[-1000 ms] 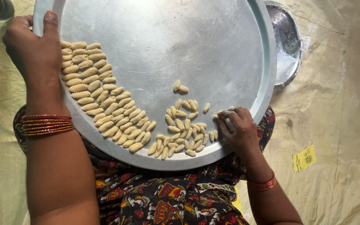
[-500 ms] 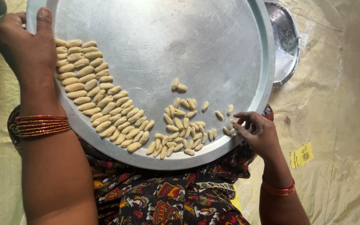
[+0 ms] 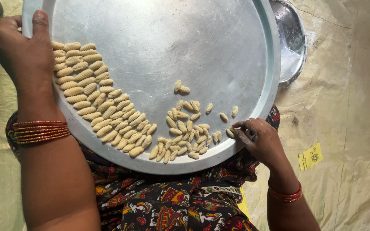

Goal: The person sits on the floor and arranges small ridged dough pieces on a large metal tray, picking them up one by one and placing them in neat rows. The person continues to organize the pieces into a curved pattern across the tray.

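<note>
A large round metal tray (image 3: 219,47) rests on my lap. Several small ridged dough pieces (image 3: 103,109) lie in a curved band along its left and near rim, with a looser cluster (image 3: 185,132) toward the right. My left hand (image 3: 24,51) grips the tray's left rim, thumb on top. My right hand (image 3: 260,139) sits at the tray's near right rim, fingertips bent and touching a dough piece (image 3: 231,132) there. Both wrists wear red bangles.
A smaller metal bowl (image 3: 292,42) peeks out from under the tray at the upper right. A pale yellow sheet (image 3: 352,98) covers the floor, with a yellow paper scrap (image 3: 310,156) on it. A patterned dark garment (image 3: 172,201) covers my lap.
My right hand slid right along the tray's near rim, off the cluster, leaving a few single pieces spread out behind it. My left hand kept its hold on the rim.
</note>
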